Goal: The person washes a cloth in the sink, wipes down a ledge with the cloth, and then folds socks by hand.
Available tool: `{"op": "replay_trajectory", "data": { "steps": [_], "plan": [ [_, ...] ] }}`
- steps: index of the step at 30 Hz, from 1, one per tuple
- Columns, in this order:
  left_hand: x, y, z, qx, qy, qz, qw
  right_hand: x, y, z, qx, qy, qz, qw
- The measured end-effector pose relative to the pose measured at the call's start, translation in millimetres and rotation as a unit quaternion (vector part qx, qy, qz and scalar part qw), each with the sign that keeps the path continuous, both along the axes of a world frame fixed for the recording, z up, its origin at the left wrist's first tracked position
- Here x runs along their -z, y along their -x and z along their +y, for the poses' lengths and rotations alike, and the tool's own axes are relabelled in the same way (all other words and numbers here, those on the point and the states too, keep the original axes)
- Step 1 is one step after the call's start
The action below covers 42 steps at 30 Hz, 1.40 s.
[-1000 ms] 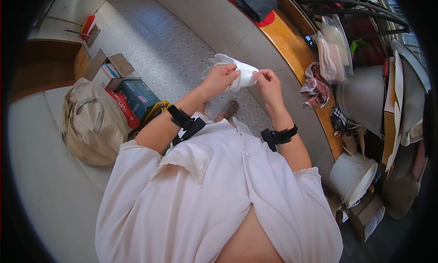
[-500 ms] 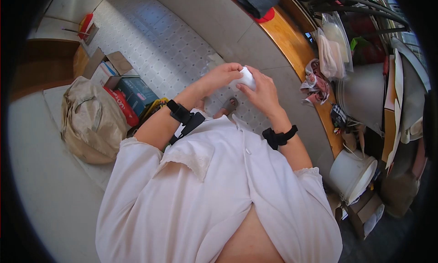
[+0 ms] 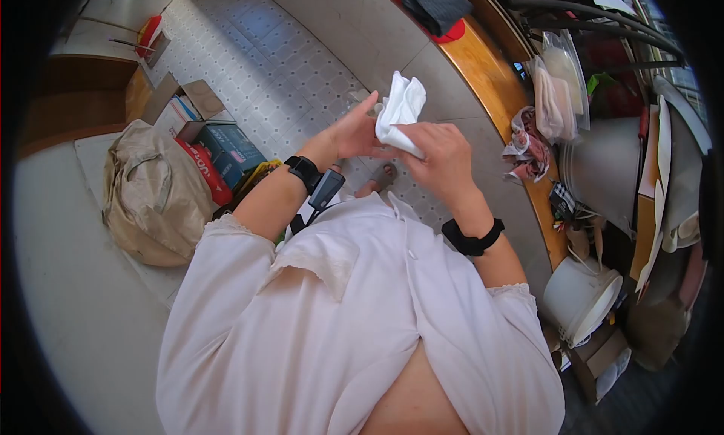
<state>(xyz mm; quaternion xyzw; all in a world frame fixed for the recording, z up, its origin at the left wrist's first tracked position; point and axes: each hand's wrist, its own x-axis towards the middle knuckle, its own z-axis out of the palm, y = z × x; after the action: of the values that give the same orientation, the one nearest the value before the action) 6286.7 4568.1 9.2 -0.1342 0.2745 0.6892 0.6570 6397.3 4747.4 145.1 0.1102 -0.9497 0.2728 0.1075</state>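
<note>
A folded white cloth or tissue (image 3: 404,107) stands up between my hands, in front of my body and above the tiled floor (image 3: 264,73). My right hand (image 3: 443,157) grips its lower end between thumb and fingers. On the other side, my left hand (image 3: 356,133) is beside the cloth with its thumb raised and apart from the fingers. The left fingers reach behind the cloth, and their tips are partly hidden.
At the left, a beige bag (image 3: 154,201) lies by a red package (image 3: 205,171) and a teal box (image 3: 230,152). On the right are a wooden ledge (image 3: 483,65), a crumpled patterned cloth (image 3: 528,145) and a white bucket (image 3: 577,295). A sandalled foot (image 3: 383,177) shows below.
The white cloth was spread between both hands, then bunched up inside them. Now it sticks up from my right hand, and my left hand has opened and turned beside it.
</note>
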Motion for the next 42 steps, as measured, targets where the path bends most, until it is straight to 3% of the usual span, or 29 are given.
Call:
{"op": "replay_trajectory", "data": {
  "steps": [2, 5, 7, 9, 12, 13, 15, 17, 19, 21, 23, 25, 26, 28, 29, 31, 32, 33, 35, 36, 38, 39, 40, 42],
  "plan": [
    [0, 0, 16, -0.136, -0.075, -0.062, 0.986, -1, -9, -8, -0.019, -0.015, 0.002, 1.000],
    [5, 8, 19, -0.156, -0.132, -0.035, 0.978, 6, -20, -12, -0.039, -0.040, -0.004, 0.998],
    [-9, 10, 15, -0.165, -0.113, -0.035, 0.979, 12, -25, -11, -0.081, -0.022, -0.038, 0.996],
    [-2, 11, 13, -0.102, -0.040, 0.065, 0.992, 13, -25, -8, -0.103, -0.019, -0.048, 0.993],
    [19, 14, 11, -0.070, 0.018, 0.104, 0.992, 4, -21, -2, -0.137, 0.027, -0.103, 0.985],
    [20, 13, 11, -0.067, 0.017, 0.104, 0.992, -3, -17, 0, -0.083, 0.067, -0.138, 0.985],
    [19, 5, 12, -0.042, 0.013, 0.243, 0.969, -4, -9, 7, -0.024, 0.106, -0.172, 0.979],
    [-14, -1, 13, -0.013, 0.017, 0.226, 0.974, 8, 5, 15, 0.123, 0.207, -0.214, 0.947],
    [-36, -1, 16, 0.011, 0.023, 0.210, 0.977, 16, 13, 21, 0.134, 0.179, -0.207, 0.952],
    [-45, 1, 20, -0.047, -0.087, 0.023, 0.995, 22, 17, 22, 0.152, 0.030, -0.080, 0.985],
    [-49, -1, 16, -0.057, -0.080, 0.032, 0.995, 21, 19, 21, 0.160, 0.018, -0.070, 0.984],
    [-44, -4, 11, -0.009, -0.051, 0.218, 0.975, 35, 14, 24, 0.270, 0.252, -0.099, 0.924],
    [-42, -3, 9, -0.011, -0.051, 0.218, 0.974, 51, 10, 34, 0.268, 0.252, -0.100, 0.925],
    [-43, 0, 8, 0.017, -0.048, 0.211, 0.976, 75, 8, 55, 0.381, 0.419, -0.303, 0.766],
    [-45, -1, 7, 0.019, -0.050, 0.213, 0.976, 77, 5, 58, 0.382, 0.419, -0.300, 0.767],
    [-56, -1, 9, 0.080, -0.052, 0.246, 0.965, 57, 9, 52, 0.269, 0.678, -0.411, 0.547],
    [-55, -2, 11, 0.080, -0.054, 0.248, 0.964, 64, 14, 50, 0.267, 0.740, -0.357, 0.503],
    [-52, -3, 12, 0.090, -0.038, 0.239, 0.966, 58, 18, 47, 0.265, 0.740, -0.357, 0.505],
    [-39, -3, 12, 0.099, -0.018, 0.236, 0.967, 46, 27, 42, 0.248, 0.628, -0.190, 0.713],
    [-28, -2, 13, 0.101, 0.035, 0.223, 0.969, 52, 29, 42, 0.179, 0.578, -0.166, 0.779],
    [-20, 5, 16, 0.113, 0.103, 0.218, 0.964, 46, 24, 34, 0.074, 0.354, -0.201, 0.911],
    [-22, 8, 17, 0.112, 0.100, 0.230, 0.962, 33, 19, 23, 0.025, 0.231, -0.142, 0.962],
    [-26, 11, 17, 0.048, 0.097, 0.176, 0.978, 21, 17, 12, -0.022, 0.102, -0.079, 0.991],
    [-49, 16, 15, -0.031, 0.076, 0.128, 0.988, 15, 15, 0, -0.017, 0.052, -0.051, 0.997]
  ]
}}
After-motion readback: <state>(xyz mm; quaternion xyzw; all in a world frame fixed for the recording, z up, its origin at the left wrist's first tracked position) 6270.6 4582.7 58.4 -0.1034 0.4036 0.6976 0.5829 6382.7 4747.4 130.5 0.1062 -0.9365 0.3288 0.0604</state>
